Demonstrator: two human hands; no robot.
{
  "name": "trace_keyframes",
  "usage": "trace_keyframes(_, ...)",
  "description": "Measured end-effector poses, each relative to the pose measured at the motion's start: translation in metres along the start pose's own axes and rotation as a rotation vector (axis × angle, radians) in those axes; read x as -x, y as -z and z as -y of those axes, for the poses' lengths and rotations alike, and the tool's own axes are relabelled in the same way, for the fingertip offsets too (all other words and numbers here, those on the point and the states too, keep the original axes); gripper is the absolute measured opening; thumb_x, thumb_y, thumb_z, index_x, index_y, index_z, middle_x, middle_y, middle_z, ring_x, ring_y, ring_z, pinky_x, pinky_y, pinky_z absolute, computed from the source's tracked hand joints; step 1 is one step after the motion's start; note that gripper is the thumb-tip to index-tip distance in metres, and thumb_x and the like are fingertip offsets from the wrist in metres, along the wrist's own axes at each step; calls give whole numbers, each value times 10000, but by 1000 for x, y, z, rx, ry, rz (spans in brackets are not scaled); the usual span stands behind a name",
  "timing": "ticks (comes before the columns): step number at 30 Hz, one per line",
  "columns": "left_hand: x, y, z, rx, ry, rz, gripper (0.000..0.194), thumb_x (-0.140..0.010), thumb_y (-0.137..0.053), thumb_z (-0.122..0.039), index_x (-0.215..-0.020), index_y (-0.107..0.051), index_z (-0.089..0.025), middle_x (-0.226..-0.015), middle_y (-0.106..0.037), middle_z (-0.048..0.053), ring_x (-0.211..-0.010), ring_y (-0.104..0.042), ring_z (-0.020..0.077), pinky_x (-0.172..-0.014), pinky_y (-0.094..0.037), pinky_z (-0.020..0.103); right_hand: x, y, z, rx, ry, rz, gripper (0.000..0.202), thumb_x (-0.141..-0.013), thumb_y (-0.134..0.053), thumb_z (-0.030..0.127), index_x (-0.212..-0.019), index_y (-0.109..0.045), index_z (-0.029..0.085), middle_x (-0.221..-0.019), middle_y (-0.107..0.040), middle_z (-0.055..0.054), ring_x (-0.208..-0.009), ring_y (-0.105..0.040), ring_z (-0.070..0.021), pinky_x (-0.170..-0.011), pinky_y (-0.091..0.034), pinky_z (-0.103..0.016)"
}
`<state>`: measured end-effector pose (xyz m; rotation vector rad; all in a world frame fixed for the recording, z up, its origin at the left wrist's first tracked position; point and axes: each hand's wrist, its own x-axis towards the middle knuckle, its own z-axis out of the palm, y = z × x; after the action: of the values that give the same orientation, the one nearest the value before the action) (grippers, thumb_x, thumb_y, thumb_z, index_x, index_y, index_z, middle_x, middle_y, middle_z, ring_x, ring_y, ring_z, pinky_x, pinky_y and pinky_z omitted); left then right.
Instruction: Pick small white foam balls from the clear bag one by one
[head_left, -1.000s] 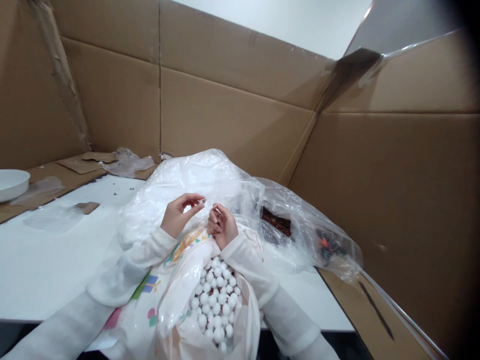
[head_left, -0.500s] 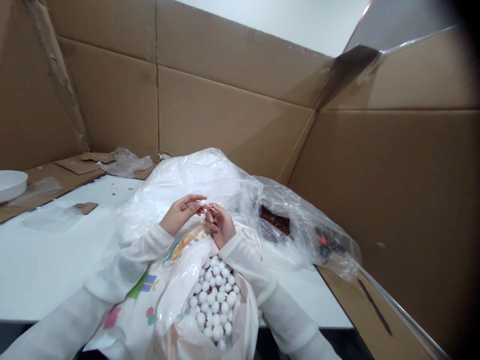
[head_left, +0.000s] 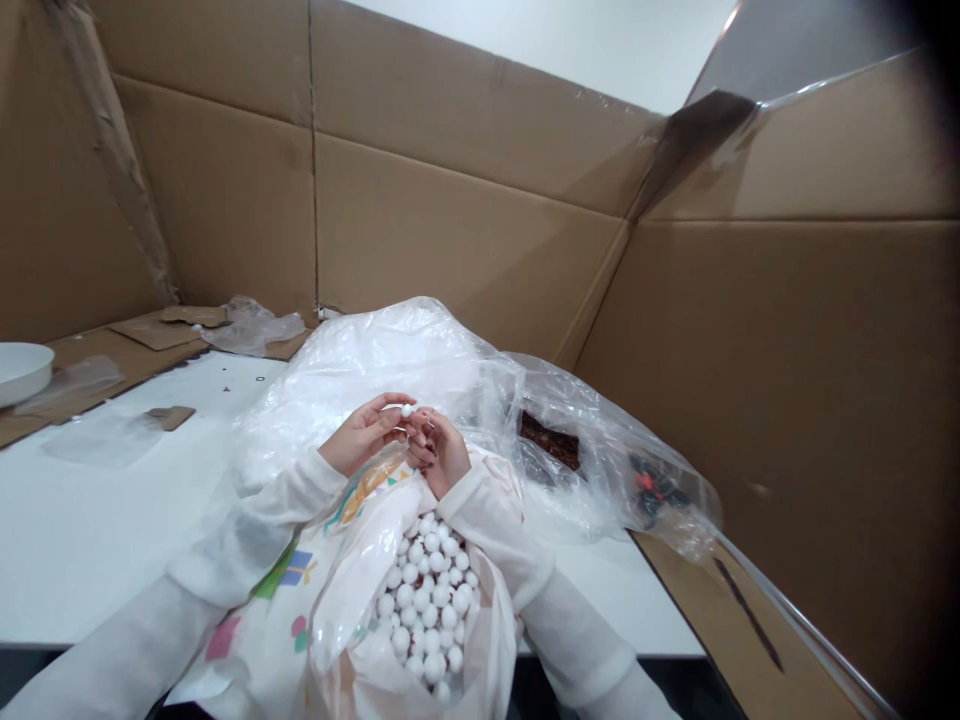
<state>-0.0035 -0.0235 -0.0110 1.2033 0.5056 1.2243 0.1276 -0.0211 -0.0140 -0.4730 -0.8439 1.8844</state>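
A small white ball (head_left: 407, 410) sits at the fingertips of my left hand (head_left: 364, 435), which is closed on it. Close against it, my right hand (head_left: 442, 450) has its fingers curled and pinched beside the ball; something tiny may be between them, too small to make out. Below both hands a white plastic bag (head_left: 337, 600) with coloured party prints gapes wide. Inside it lie many white balls (head_left: 429, 600) with reddish-brown bits among them. Behind the hands rises a large transparent bag (head_left: 397, 345) filled with white stuff.
To the right, a transparent plastic bag (head_left: 622, 450) holds a dark brown bundle (head_left: 550, 441) and black-and-red pieces (head_left: 652, 485). A white round dish (head_left: 26, 372) stands far left, near plastic scraps (head_left: 259, 328). Cardboard walls (head_left: 465, 200) surround the white table (head_left: 97, 540).
My left fingers have shifted slightly, and the white ball shows more fully and a little lower. The right hand has barely moved; the bags stay put.
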Motion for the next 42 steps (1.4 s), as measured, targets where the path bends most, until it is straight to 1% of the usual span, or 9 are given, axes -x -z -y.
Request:
trace_keyframes(11, -2, 3, 3, 6, -6, -2, 360, -680, -690, -332, -957, -538, -158, -809, -679, 51, -704, -626, 151, -680, -450, 270, 0, 2, 0, -26, -6, 16, 127, -707, -529, 283, -687, -452, 184, -449, -416, 92, -291, -185, -16, -326, -85, -178)
trace_keyframes(14, -1, 5, 2, -56, -27, -9, 358, -681, -680, -370, -936, -544, -158, -798, -676, 54, -678, -613, 144, -618, -440, 245, -1, 5, 0, -58, -20, -8, 117, -705, -522, 290, -691, -466, 188, -438, -401, 95, -288, -186, -21, -323, -89, -181)
trace_keyframes(18, 5, 0, -5, -215, -53, 28, 275, -695, -657, -389, -783, -598, -136, -687, -654, 45, -591, -575, 131, -562, -436, 238, -3, 9, 2, -113, -27, -21, 89, -708, -499, 282, -746, -494, 202, -443, -399, 99, -289, -190, -35, -318, -105, -188)
trace_keyframes(23, 11, -14, -11, -359, -22, 200, 220, -710, -634, -358, -762, -633, -144, -727, -669, 65, -674, -615, 188, -687, -476, 320, -5, 10, 2, -101, -39, -39, 92, -698, -503, 287, -743, -487, 208, -422, -369, 106, -277, -187, -40, -302, -108, -183)
trace_keyframes(25, 9, -14, -8, -484, -75, 180, 226, -772, -556, -354, -783, -638, -144, -734, -669, 62, -696, -616, 187, -707, -472, 315, -5, 10, 1, -94, -6, -35, 100, -700, -495, 293, -752, -492, 208, -423, -366, 107, -275, -193, -43, -299, -120, -186)
trace_keyframes(29, 8, -6, -1, -913, -236, 126, 179, -799, -503, -283, -848, -626, -163, -766, -658, 31, -663, -572, 145, -596, -432, 230, -5, 12, 1, -124, 4, -36, 101, -716, -462, 282, -767, -498, 202, -446, -384, 97, -289, -198, -43, -312, -136, -184)
trace_keyframes(32, 9, -2, -1, -1134, -317, 222, 175, -775, -534, -244, -924, -607, -188, -827, -647, 22, -681, -549, 136, -610, -416, 224, -5, 12, 2, -165, 6, -86, 107, -730, -435, 275, -773, -491, 196, -453, -379, 90, -302, -206, -49, -321, -143, -183)
trace_keyframes(37, 6, 3, -2, -1244, -432, 484, 172, -827, -478, -250, -882, -639, -218, -887, -650, 37, -806, -559, 154, -740, -416, 241, -6, 13, 3, -170, 39, -110, 112, -743, -401, 262, -765, -485, 192, -473, -376, 73, -327, -210, -60, -329, -134, -184)
trace_keyframes(42, 2, 4, 2, -1275, -497, 508, 188, -837, -480, -288, -831, -657, -228, -889, -659, 50, -823, -569, 160, -730, -424, 240, -7, 14, 1, -155, 53, -100, 113, -740, -405, 263, -766, -493, 197, -484, -371, 71, -333, -204, -62, -337, -132, -184)
